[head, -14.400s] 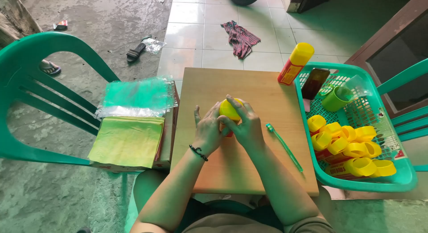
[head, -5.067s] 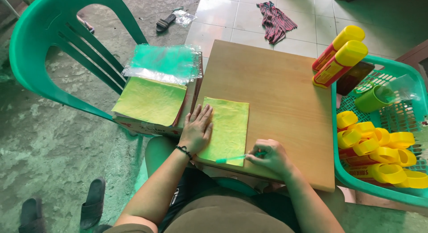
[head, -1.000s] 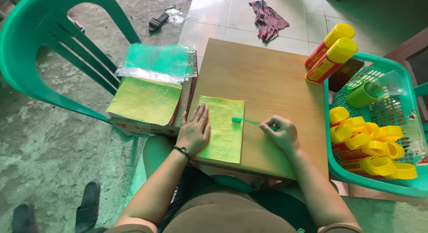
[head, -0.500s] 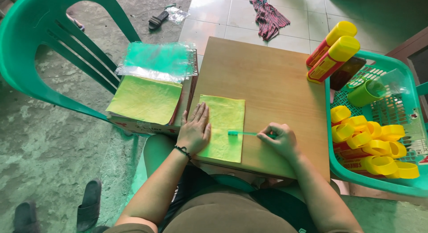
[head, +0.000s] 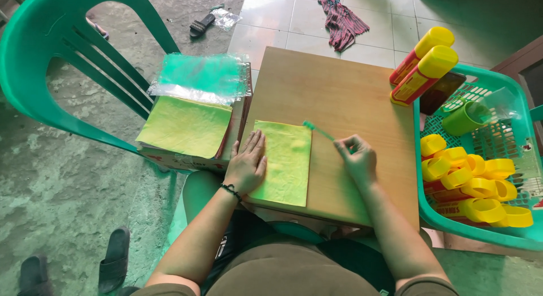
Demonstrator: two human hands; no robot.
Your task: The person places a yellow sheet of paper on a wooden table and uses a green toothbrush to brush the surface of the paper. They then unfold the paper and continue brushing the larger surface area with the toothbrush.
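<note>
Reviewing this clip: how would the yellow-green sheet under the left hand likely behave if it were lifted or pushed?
The yellow-green sheet looks thin and faintly crinkled, so it would probably flop when lifted. It is likely very light: the left hand lies flat on it, perhaps to pin it. Pushed across the smooth wooden board, it would probably slide or buckle.

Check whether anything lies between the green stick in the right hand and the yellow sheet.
Nothing visible does. The right hand holds the green stick, whose tip sits at the yellow sheet near its top right corner, over bare wooden board. The left hand presses the sheet's left side.
</note>
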